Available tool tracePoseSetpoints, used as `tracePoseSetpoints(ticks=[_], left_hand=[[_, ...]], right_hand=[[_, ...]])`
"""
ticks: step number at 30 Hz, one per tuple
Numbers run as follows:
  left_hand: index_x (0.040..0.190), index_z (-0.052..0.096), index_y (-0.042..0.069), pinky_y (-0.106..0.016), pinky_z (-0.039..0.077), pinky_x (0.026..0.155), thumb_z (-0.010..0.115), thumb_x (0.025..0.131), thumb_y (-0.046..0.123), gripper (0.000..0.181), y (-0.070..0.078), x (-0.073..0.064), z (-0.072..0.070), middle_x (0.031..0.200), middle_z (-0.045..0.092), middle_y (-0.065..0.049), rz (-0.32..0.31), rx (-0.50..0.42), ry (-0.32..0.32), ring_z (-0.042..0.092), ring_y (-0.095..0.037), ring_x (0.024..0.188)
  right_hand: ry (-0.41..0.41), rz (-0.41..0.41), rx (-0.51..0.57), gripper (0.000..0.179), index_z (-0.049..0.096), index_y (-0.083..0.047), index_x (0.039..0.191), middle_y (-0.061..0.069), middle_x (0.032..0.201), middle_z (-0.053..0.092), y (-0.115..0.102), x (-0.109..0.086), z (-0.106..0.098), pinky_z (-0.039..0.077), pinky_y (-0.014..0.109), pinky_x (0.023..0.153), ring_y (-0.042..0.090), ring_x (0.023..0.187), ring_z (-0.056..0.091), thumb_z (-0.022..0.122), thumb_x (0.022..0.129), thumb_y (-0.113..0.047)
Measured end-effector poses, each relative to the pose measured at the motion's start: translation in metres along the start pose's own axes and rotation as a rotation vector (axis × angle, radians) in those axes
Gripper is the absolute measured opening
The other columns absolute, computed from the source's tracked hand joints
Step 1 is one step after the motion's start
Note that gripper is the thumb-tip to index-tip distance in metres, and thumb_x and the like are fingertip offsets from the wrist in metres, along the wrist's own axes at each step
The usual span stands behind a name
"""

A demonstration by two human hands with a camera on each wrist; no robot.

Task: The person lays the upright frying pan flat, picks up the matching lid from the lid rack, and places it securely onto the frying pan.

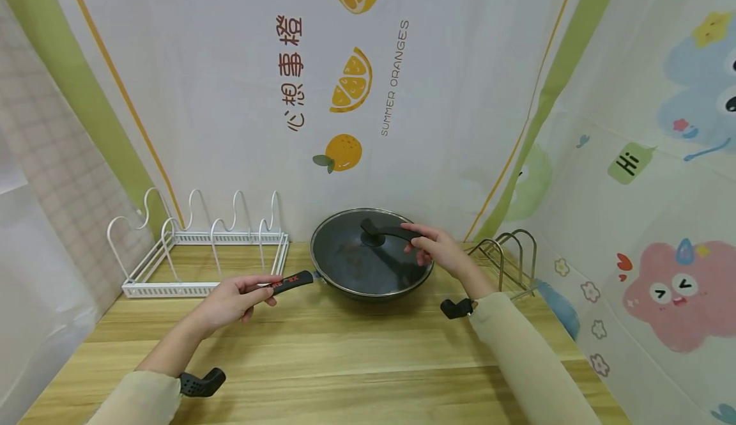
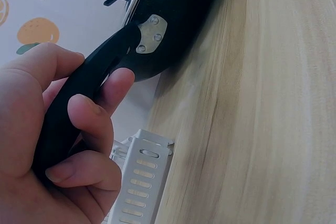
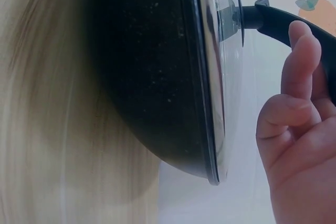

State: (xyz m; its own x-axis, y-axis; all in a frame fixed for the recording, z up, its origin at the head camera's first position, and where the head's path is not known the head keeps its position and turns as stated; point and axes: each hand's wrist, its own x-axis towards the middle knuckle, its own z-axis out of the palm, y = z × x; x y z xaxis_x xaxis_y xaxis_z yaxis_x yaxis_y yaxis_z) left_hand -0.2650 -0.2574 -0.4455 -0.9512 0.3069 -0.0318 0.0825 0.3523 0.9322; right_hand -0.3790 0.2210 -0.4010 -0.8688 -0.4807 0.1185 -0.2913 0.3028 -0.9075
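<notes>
A dark wok (image 3: 142, 87) stands on the wooden table, covered by a glass lid (image 1: 345, 255) with a metal rim. My left hand (image 1: 238, 300) grips the wok's long black handle (image 2: 86, 77), fingers curled round it; red marks show on the handle's upper side. On the lid sits a black knob with an arm reaching out to the right, the lid handle (image 1: 391, 230). My right hand (image 1: 434, 246) holds the end of that lid handle between thumb and fingers. The lid lies level on the wok's rim.
A white wire rack (image 1: 204, 291) with tall loops stands at the back left, just behind my left hand. To the right, beside my right forearm, is a bronze wire rack (image 1: 503, 252). A printed curtain (image 1: 437, 124) hangs behind the wooden table (image 1: 356, 348).
</notes>
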Motion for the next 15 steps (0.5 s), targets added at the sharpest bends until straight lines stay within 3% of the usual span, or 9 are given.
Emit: tracePoseSetpoints(ticks=[8,15], left_hand=[[0.153,0.063,0.001,-0.022,0.043,0.054,0.068,0.110,0.021,0.048,-0.0014,0.0012,-0.0002,0.109,0.081,-0.018,0.008,-0.007,-0.003,0.048,-0.007,0.058],[0.153,0.063,0.002,-0.022,0.042,0.053,0.068,0.110,0.021,0.048,-0.0018,0.0012,-0.0002,0.109,0.081,-0.018,0.004,-0.011,0.001,0.049,-0.008,0.058]], right_hand=[[0.014,0.018,0.013,0.054,0.045,-0.008,0.168,0.017,0.114,0.076,0.0001,-0.0003,0.0019,0.054,0.032,0.068,0.015,0.066,0.061,0.052,0.115,-0.019],[0.015,0.009,0.019,0.055,0.044,-0.008,0.169,0.025,0.117,0.074,-0.0003,-0.0021,0.0040,0.049,0.031,0.065,0.016,0.065,0.061,0.052,0.116,-0.020]])
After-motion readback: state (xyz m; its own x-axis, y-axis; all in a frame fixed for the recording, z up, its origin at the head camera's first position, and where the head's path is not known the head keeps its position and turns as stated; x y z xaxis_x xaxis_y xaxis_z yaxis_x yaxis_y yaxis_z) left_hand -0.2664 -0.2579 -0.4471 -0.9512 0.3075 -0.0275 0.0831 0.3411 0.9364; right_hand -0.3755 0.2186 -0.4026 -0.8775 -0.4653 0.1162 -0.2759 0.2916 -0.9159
